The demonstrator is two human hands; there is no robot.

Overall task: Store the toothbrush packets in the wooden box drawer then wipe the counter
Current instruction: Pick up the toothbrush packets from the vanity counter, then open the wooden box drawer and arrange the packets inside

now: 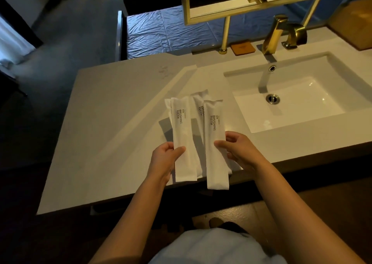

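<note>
Looking at the head view: left hand (165,159) pinches one or two toothbrush packets (182,139), thumb clamped across the front, fingers behind. Right hand (235,149) holds another packet (214,143), thumb on its right edge, fingers curled behind. A further packet sits between and behind; whose grip, can't tell. All are above the counter (112,123), left of the sink (298,94). Long axes run near-to-far, printed ends pointing away. Wooden box (354,22) lies far right, so right hand is nearer; drawer not visible.
</note>
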